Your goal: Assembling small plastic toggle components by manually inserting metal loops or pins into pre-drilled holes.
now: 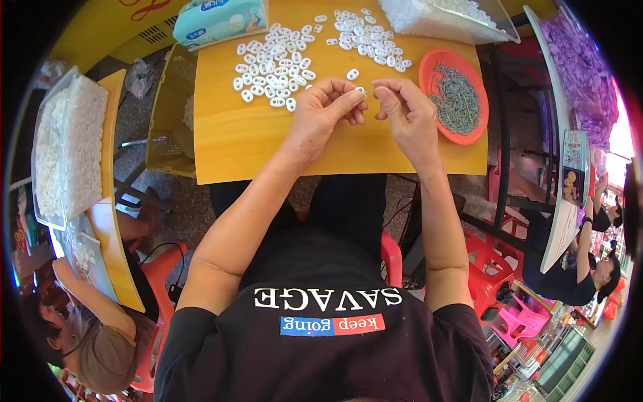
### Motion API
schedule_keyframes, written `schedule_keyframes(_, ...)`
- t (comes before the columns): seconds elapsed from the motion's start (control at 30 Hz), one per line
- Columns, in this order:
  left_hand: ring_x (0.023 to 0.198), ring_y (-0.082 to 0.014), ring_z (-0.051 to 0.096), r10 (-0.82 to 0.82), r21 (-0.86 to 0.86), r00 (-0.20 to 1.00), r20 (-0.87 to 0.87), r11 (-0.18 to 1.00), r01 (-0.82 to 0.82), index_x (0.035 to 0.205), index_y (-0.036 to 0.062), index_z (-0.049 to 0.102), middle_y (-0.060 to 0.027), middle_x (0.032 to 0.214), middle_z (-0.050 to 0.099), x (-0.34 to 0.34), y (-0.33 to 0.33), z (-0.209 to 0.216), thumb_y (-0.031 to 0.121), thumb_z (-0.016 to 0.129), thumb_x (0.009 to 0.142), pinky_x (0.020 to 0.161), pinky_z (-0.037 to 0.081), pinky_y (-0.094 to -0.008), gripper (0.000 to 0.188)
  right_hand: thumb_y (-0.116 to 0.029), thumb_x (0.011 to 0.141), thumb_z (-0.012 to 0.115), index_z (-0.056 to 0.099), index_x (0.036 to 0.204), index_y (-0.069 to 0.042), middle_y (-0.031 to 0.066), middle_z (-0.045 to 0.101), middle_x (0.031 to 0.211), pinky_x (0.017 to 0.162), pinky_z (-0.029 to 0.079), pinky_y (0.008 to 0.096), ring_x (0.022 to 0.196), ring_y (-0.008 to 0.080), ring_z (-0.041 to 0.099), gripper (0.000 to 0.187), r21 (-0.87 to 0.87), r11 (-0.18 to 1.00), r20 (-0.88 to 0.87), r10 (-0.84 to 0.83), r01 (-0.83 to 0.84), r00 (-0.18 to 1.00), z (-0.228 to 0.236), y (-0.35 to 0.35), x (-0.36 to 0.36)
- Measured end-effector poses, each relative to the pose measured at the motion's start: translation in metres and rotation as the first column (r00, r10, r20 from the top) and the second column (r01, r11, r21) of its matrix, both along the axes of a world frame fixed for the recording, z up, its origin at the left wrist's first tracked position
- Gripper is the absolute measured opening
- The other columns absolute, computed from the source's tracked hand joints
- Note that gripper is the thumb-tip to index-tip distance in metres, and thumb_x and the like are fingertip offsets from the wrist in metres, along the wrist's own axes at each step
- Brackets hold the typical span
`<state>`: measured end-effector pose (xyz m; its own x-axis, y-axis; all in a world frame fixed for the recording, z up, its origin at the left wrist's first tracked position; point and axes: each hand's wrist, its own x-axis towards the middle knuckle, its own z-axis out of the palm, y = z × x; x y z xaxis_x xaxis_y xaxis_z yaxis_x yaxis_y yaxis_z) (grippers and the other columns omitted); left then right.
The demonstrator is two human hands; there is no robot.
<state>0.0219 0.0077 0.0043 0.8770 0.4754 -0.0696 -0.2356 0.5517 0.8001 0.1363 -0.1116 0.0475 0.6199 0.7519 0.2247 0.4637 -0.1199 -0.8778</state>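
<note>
Over the wooden table [254, 151], my left hand [321, 114] pinches a small white oval piece with two holes [360, 90] between thumb and forefinger. Just to its right, my right hand [410, 117] is closed at the fingertips on a thin metal pin [369, 91], its tip at the white piece. Whether the pin is inside a hole is too small to tell. Beyond my left hand lies a loose pile of the same white pieces [271, 67], with a second pile [365, 40] farther right. A red-orange bowl [477, 127] beside my right hand holds many small grey metal pins [455, 100].
A tissue pack [221, 23] stands at the far left table edge, a clear bin of white pieces [449, 17] at the far right. A yellow crate [167, 120] sits left of the table. Other people [100, 335] sit at tables on both sides; red stools [485, 264] stand right.
</note>
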Motion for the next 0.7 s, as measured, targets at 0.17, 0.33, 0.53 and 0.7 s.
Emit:
schedule_keyframes(0.17, 0.069, -0.0118, 0.062, -0.01, 0.0, 1.0, 0.001, 1.0, 0.01, 0.095, -0.0003, 0.06, -0.0075, 0.082, 0.066, -0.001, 0.0, 0.0, 0.013, 0.062, 0.094, 0.065, 0.049, -0.0252, 0.014, -0.006, 0.088, 0.066, 0.063, 0.095, 0.001, 0.0106, 0.063, 0.083, 0.058, 0.049, 0.0301, 0.069, 0.0209, 0.062, 0.011, -0.026, 0.993, 0.319, 0.121, -0.119, 0.94, 0.007, 0.001, 0.009)
schedule_keyframes(0.33, 0.071, -0.0117, 0.061, -0.045, 0.029, 0.999, -0.023, 0.999, 0.046, 0.098, 0.0014, 0.06, -0.0069, 0.084, 0.066, -0.002, -0.001, -0.002, 0.012, 0.062, 0.094, 0.066, 0.048, -0.024, 0.011, -0.003, 0.086, 0.066, 0.06, 0.091, 0.001, 0.0128, 0.06, 0.082, 0.06, 0.049, 0.0359, 0.071, 0.0292, 0.061, 0.009, -0.015, 0.982, 0.458, 0.176, -0.19, 0.871, 0.009, 0.005, 0.011)
schedule_keyframes(0.53, 0.071, -0.011, 0.061, -0.023, 0.082, 1.0, -0.017, 0.996, 0.024, 0.097, 0.0011, 0.06, -0.0066, 0.084, 0.066, 0.002, -0.003, -0.003, 0.01, 0.062, 0.094, 0.066, 0.048, -0.0237, 0.01, -0.001, 0.087, 0.063, 0.057, 0.086, 0.001, 0.0145, 0.057, 0.078, 0.058, 0.048, 0.0383, 0.069, 0.0323, 0.06, 0.007, 0.011, 0.993, 0.394, 0.105, -0.119, 0.913, -0.007, 0.007, 0.0)
schedule_keyframes(0.7, 0.07, -0.0103, 0.06, 0.014, 0.094, 1.0, -0.028, 0.996, -0.011, 0.097, -0.0004, 0.059, -0.0073, 0.083, 0.066, 0.004, -0.004, -0.002, 0.01, 0.062, 0.094, 0.064, 0.048, -0.0235, 0.011, 0.0, 0.087, 0.063, 0.057, 0.086, 0.001, 0.0147, 0.057, 0.078, 0.058, 0.047, 0.0382, 0.068, 0.0325, 0.059, 0.006, 0.128, 0.991, 0.325, -0.079, 0.039, 0.943, -0.016, 0.009, -0.013)
